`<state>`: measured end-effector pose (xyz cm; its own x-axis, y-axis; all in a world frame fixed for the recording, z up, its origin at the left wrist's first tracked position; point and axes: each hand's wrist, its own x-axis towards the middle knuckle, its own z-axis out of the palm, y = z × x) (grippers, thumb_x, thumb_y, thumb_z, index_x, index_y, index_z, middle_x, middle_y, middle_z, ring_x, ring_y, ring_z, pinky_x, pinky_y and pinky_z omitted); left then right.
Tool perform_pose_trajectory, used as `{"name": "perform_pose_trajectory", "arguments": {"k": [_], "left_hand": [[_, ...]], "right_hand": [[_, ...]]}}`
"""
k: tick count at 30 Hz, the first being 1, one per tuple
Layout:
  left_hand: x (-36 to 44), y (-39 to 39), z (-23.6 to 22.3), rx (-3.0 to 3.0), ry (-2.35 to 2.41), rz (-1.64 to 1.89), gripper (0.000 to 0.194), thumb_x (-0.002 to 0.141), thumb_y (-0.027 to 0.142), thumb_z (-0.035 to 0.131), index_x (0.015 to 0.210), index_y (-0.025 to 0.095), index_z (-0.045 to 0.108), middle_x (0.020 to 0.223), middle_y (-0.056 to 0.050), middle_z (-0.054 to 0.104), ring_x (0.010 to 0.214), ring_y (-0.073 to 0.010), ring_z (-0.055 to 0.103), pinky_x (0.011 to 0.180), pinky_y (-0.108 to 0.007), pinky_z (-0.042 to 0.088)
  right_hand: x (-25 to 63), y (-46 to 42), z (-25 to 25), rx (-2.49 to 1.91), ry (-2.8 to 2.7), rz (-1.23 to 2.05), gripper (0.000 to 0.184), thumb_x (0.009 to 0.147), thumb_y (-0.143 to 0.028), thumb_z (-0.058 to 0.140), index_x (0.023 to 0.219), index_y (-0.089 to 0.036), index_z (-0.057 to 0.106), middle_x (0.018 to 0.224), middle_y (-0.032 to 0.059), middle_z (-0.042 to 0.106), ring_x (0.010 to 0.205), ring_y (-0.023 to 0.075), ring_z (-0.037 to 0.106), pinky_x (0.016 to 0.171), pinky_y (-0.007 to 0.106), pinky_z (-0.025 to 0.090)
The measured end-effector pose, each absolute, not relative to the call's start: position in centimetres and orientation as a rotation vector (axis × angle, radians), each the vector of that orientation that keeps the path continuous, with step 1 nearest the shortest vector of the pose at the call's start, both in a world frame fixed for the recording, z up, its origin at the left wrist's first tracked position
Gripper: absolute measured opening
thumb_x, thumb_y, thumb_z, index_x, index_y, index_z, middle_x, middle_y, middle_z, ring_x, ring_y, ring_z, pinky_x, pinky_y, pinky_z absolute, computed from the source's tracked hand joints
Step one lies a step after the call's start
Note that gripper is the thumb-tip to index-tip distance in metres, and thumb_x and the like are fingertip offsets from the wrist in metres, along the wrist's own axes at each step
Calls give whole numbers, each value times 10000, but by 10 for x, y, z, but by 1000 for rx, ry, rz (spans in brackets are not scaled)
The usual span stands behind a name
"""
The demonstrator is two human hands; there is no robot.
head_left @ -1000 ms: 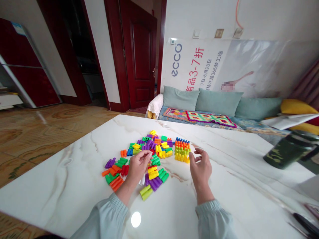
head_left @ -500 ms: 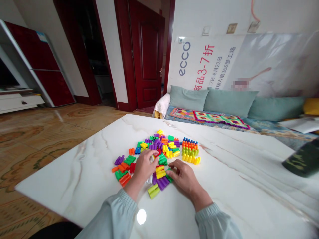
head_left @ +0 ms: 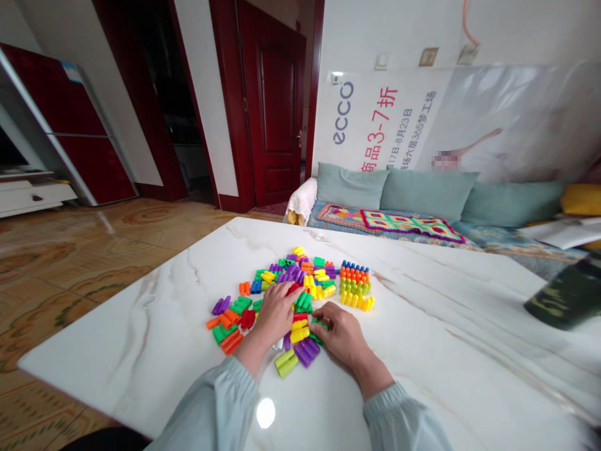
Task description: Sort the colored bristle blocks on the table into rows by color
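Over the middle of a loose heap of plastic toy building blocks lies my left hand [head_left: 276, 313], its fingers stretched forward onto a red block [head_left: 293, 288]. To the right, my right hand [head_left: 344, 331] has curled fingers closed at a green block [head_left: 316, 339], mostly hidden by the fingertips. Between the hands are yellow blocks [head_left: 299, 332] and green ribbed blocks [head_left: 303, 303]. Purple blocks [head_left: 307, 352] and a lime block [head_left: 286, 362] lie nearest me. Part of a white block shows beside my left wrist.
Beyond my right hand stand joined rows of blue, orange, lime and yellow blocks [head_left: 355, 287]. Orange blocks [head_left: 231, 342] lie at the heap's left. A dark camouflage-patterned container [head_left: 563, 297] stands on the white marbled table [head_left: 451, 388]. Behind is a sofa with pillows [head_left: 427, 191].
My left fingers have lowered and stretched onto the red block. My right hand stays by the green block with little movement. The view has shifted slightly.
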<state>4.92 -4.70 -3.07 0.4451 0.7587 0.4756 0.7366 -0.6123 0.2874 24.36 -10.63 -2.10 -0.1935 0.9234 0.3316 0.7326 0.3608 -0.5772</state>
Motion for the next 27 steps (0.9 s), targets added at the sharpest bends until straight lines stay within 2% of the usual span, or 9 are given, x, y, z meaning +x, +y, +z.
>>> {"name": "perform_pose_trajectory", "arguments": {"k": [4,8,13,16,18,22,27], "left_hand": [[50,-45,-29,2396,1345,1192,517,784,61,511,1268,212,616,1210,-117,625,1149,-271,560,1024,-462,435],[54,-49,-20,1804,1183,1444,303,827,212,592,1120,199,666,1135,-94,679,1060,-231,633,950,-383,500],[59,-59,-8,1282,933,1416,308,716,319,739,931,191,559,866,-8,678,790,-165,671,736,-282,542],[60,-63,-4,1228,878,1361,379,658,316,787,885,202,506,832,27,649,737,-142,655,694,-256,529],[61,-64,-3,1269,856,1300,382,619,309,814,818,189,510,805,28,637,727,-136,643,684,-244,519],[63,-63,-8,1375,839,1178,335,643,349,808,737,165,544,716,15,619,670,-124,610,644,-229,494],[64,-62,-17,1475,836,1134,305,685,378,790,772,150,607,729,-11,636,669,-134,610,638,-245,509]], "right_hand": [[243,-104,-24,-1432,-1929,403,167,843,-335,638,926,-212,715,830,12,658,680,134,588,631,232,417],[244,-100,-27,-1405,-1778,442,184,857,-329,606,945,-194,694,868,20,667,638,125,569,621,246,439],[241,-100,-26,-1300,-1686,519,252,855,-370,606,1018,-192,674,908,31,676,628,122,560,607,254,464],[235,-102,-25,-1238,-1662,603,299,832,-357,633,1079,-189,648,944,34,686,634,120,573,598,246,474],[230,-104,-24,-1216,-1653,637,285,816,-347,654,1047,-179,651,899,30,690,633,122,579,585,238,470],[225,-105,-23,-1192,-1565,705,228,813,-369,659,915,-165,669,708,4,655,598,131,574,551,232,462],[224,-103,-23,-1037,-1318,817,258,801,-417,673,874,-169,660,709,11,662,624,145,614,588,261,510]]}}
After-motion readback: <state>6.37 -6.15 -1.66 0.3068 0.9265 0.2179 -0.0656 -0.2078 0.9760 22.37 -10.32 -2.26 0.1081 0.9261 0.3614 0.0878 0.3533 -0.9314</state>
